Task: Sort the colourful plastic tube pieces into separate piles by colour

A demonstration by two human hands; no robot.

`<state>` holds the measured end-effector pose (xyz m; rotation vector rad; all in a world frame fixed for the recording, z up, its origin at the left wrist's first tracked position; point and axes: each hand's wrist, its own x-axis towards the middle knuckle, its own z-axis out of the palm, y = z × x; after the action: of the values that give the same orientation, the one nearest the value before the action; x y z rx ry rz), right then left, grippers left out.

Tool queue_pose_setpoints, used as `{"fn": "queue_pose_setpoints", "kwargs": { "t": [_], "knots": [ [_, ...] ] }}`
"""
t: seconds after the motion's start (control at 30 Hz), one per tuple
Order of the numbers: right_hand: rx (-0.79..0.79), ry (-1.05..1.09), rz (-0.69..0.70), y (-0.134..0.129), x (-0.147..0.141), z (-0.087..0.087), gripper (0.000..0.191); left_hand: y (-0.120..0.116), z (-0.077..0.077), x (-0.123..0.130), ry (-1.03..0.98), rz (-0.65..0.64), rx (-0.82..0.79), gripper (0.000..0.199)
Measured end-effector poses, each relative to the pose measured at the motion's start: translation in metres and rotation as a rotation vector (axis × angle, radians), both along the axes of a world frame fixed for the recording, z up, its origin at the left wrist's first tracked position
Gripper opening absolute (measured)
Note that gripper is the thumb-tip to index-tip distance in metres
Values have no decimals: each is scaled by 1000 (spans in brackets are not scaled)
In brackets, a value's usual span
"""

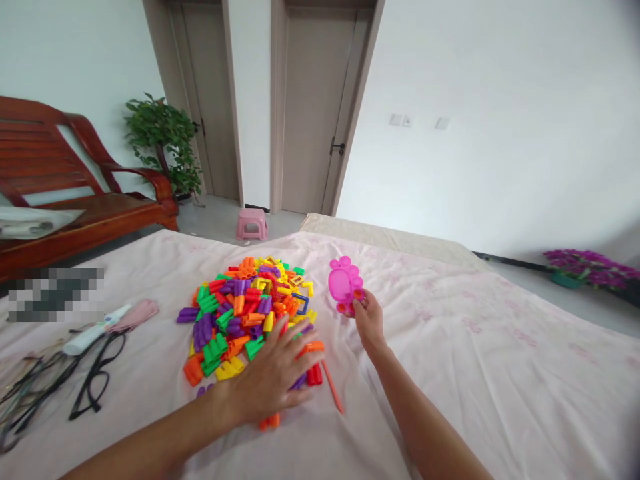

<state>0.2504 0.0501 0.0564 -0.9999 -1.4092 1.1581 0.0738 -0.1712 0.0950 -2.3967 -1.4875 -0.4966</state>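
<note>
1. Nearest the camera, both forearms (pixel 165 437) are spanning the lower view above a pale floral cloth (pixel 500 387).
2. Fingers splayed and gripping nothing visible, the left hand (pixel 277 373) is covering the near side of a pile of plastic blocks (pixel 243 303) — how firmly it is pressing, one cannot tell.
3. Between thumb and fingers, the right hand (pixel 369 320) is pinching a pink paw-shaped piece (pixel 340 285) by its lower right edge, just right of the pile.
4. That piece is looking thin, light and fairly stiff, probably smooth — its lobed rim is offering the surest hold, though hard squeezing could be bending it.
5. Those blocks are seeming light, rigid and sturdy; their ribbed sides are suiting a pinch.
6. Beside the pile, an orange stick (pixel 333 387) is lying; being slim, it is probably rolling easily if nudged, so its middle is suiting fingertips best.
</note>
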Motion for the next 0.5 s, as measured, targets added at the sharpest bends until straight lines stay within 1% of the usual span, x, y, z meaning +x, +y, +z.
{"fn": "queue_pose_setpoints", "kwargs": {
  "t": [0.03, 0.1, 0.13, 0.2, 0.23, 0.3, 0.43, 0.5],
  "knots": [
    [-7, 13, -33, 2, 9, -10, 44, 4, -6, 13, 36, -64, -34, 55],
    [-23, 32, -80, 3, 23, -25, 43, 16, -18, 33, 106, -149, -68, 48],
    [-30, 41, -96, 4, 27, -30, 43, 23, -23, 38, 132, -168, -68, 43],
    [-36, 56, -107, 6, 32, -35, 43, 36, -28, 41, 179, -184, -59, 35],
    [-36, 59, -104, 6, 33, -36, 43, 41, -28, 39, 200, -182, -54, 32],
    [-30, 57, -98, 7, 33, -36, 43, 46, -24, 30, 250, -174, -41, 28],
    [-25, 43, -82, 5, 34, -32, 41, 50, -7, 2, 362, -134, -34, 11],
    [-30, 44, -77, 3, 34, -29, 41, 52, -1, -14, 387, -121, -52, 8]
  ]
}}
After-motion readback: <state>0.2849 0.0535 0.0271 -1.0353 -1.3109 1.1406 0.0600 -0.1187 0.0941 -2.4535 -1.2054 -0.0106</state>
